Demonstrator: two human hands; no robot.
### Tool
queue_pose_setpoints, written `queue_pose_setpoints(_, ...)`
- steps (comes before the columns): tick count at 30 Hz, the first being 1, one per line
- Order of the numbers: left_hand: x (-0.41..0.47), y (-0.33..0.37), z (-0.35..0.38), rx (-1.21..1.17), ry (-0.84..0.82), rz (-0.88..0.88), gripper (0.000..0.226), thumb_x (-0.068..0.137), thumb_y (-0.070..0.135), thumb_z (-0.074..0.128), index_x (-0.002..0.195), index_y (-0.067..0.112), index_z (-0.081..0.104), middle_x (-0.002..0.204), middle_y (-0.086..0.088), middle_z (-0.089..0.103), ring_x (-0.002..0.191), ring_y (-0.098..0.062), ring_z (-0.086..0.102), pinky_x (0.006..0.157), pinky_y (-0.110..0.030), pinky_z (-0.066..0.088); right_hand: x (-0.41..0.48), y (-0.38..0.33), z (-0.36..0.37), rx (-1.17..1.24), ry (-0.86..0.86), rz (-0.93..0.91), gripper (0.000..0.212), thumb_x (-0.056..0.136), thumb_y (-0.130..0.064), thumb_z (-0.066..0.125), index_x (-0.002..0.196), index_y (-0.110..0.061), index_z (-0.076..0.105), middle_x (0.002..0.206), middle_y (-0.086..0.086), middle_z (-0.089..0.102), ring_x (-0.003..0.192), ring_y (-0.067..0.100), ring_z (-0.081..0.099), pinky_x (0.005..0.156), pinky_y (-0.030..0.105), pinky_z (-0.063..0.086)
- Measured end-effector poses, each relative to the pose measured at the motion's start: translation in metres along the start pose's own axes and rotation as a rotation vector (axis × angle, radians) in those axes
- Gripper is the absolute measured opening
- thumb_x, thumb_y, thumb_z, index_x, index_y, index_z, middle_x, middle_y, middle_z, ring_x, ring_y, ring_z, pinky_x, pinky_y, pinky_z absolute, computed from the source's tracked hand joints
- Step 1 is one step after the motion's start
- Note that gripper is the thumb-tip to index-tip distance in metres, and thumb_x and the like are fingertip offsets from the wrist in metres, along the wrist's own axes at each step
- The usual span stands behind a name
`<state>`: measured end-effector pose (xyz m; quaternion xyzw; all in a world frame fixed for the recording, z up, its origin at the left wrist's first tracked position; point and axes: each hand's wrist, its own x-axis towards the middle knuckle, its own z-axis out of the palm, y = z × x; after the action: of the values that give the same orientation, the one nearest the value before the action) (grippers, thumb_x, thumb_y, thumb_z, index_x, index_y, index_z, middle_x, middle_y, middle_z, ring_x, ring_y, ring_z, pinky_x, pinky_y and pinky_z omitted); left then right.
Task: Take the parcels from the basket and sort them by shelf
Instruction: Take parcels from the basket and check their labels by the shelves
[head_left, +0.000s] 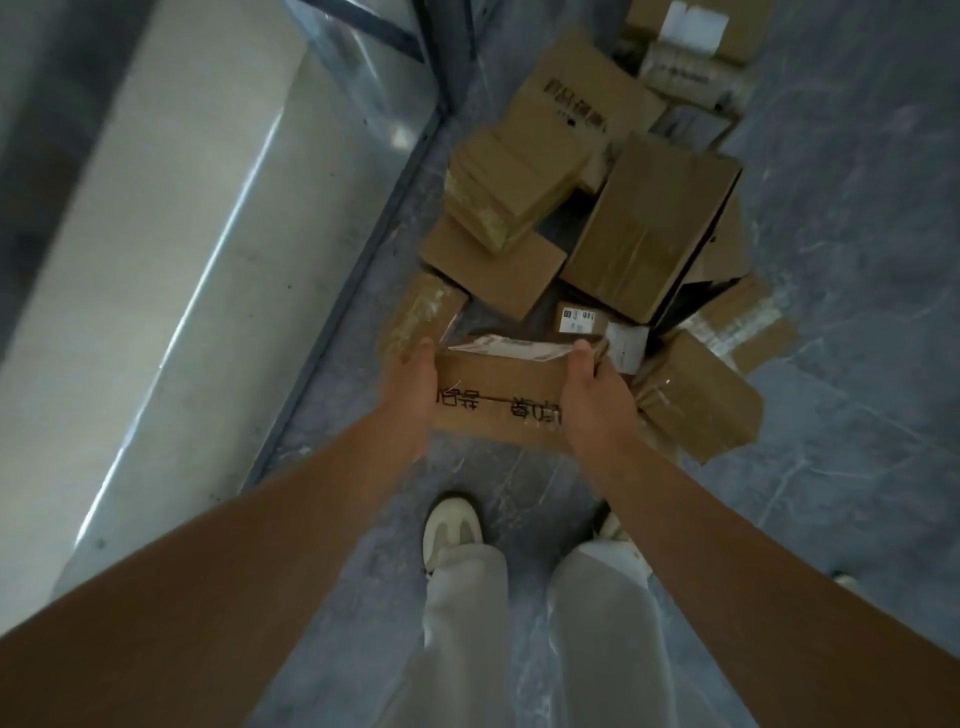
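Hands clasped the carton from either end: your left hand (410, 395) gripped its left side and your right hand (597, 400) gripped its right side, with fingers curled over the far corners. The carton (498, 400) sat level between them, above the near edge of the pile. Black printed characters ran across the face towards you, and a white label (506, 347) lay along its far edge.

Just beyond it, the other parcels lay heaped together. A large tilted box (649, 223) leaned over a dark rim (711, 283), though you could not tell whether that was the basket. A small taped box (511, 176) rested on a flatter one, and a printed box (576, 98) lay farther back. To your left ran the pale shelf (156, 260). Under you were the grey marbled floor (831, 415), your pale trousers (467, 623) and a white shoe (452, 530).
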<state>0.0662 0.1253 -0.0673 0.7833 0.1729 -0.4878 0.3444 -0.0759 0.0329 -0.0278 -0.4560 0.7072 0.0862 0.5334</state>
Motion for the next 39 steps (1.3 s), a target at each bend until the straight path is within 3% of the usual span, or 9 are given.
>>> queue_pose_setpoints(4,-0.076,0.058,-0.021,-0.089,0.103,0.144,0.042,0.094,0.038,0.056,0.117,0.003,0.057,0.115,-0.019,0.064,0.104,-0.031,0.064,0.093,-0.047,0.053,-0.055,-0.060,-0.046,0.085,0.051,-0.141,0.049,0.103,-0.043,0.037,0.141,-0.014,0.041,0.108,0.002,0.057,0.084,0.016,0.053,0.080,0.032,0.040)
queue_pose_setpoints(7,-0.157,0.115,-0.035,-0.139,0.102,0.268,0.026,0.089,0.031,0.064,0.101,0.010,0.055,0.108,-0.019,0.065,0.098,-0.030,0.065,0.089,-0.050,0.055,-0.109,-0.115,-0.096,0.125,0.087,-0.225,0.043,0.101,-0.043,0.041,0.134,-0.017,0.044,0.115,0.003,0.061,0.093,0.020,0.059,0.075,0.038,0.053)
queue_pose_setpoints(11,-0.283,0.208,-0.056,-0.169,0.072,0.511,0.017,0.088,0.031,0.064,0.086,0.020,0.052,0.088,-0.001,0.063,0.075,-0.012,0.060,0.062,-0.028,0.046,-0.204,-0.196,-0.184,0.202,0.125,-0.387,0.025,0.100,-0.033,0.049,0.118,-0.016,0.052,0.106,0.000,0.067,0.087,0.014,0.066,0.062,0.026,0.055)
queue_pose_setpoints(15,-0.425,0.304,-0.092,-0.186,0.039,0.804,0.016,0.088,0.031,0.066,0.082,0.022,0.055,0.077,0.007,0.060,0.057,0.010,0.056,0.052,-0.017,0.039,-0.328,-0.276,-0.274,0.307,0.189,-0.567,0.016,0.098,-0.024,0.056,0.109,-0.017,0.047,0.094,-0.008,0.061,0.078,0.002,0.060,0.043,0.008,0.042)
queue_pose_setpoints(22,-0.633,0.381,-0.175,-0.317,-0.052,1.230,0.012,0.088,0.024,0.070,0.086,0.023,0.058,0.079,0.010,0.064,0.065,0.015,0.060,0.053,0.000,0.041,-0.526,-0.352,-0.373,0.530,0.246,-0.889,0.027,0.097,-0.024,0.058,0.119,-0.018,0.045,0.103,-0.002,0.061,0.081,0.005,0.060,0.056,0.017,0.047)
queue_pose_setpoints(25,-0.693,0.381,-0.208,-0.354,-0.073,1.380,0.013,0.088,0.018,0.070,0.087,0.022,0.058,0.088,0.007,0.070,0.078,0.005,0.067,0.064,-0.006,0.048,-0.582,-0.362,-0.397,0.575,0.200,-0.994,0.055,0.098,-0.026,0.057,0.147,-0.024,0.032,0.094,-0.008,0.059,0.076,0.008,0.063,0.056,0.022,0.050)
queue_pose_setpoints(27,-0.721,0.375,-0.224,-0.354,-0.084,1.457,0.011,0.090,0.014,0.068,0.091,0.018,0.057,0.098,0.000,0.071,0.090,-0.006,0.069,0.072,-0.014,0.052,-0.607,-0.363,-0.408,0.589,0.126,-1.044,0.057,0.100,-0.027,0.055,0.150,-0.028,0.030,0.097,-0.006,0.063,0.078,0.010,0.066,0.054,0.023,0.052)
queue_pose_setpoints(31,-0.761,0.352,-0.246,-0.362,-0.052,1.570,0.012,0.092,0.005,0.064,0.100,0.003,0.054,0.104,-0.009,0.070,0.092,-0.007,0.070,0.074,-0.013,0.052,-0.642,-0.365,-0.418,0.511,0.018,-1.128,0.026,0.102,-0.029,0.049,0.124,-0.020,0.058,0.113,0.011,0.068,0.086,0.020,0.068,0.062,0.029,0.054)
queue_pose_setpoints(39,-0.792,0.277,-0.295,-0.387,0.064,1.599,0.026,0.093,0.002,0.060,0.118,0.011,0.055,0.125,-0.006,0.065,0.122,-0.021,0.059,0.101,-0.047,0.049,-0.672,-0.346,-0.385,0.308,-0.291,-1.164,0.018,0.100,-0.034,0.052,0.113,-0.023,0.056,0.109,0.007,0.065,0.096,0.022,0.067,0.056,0.027,0.058)
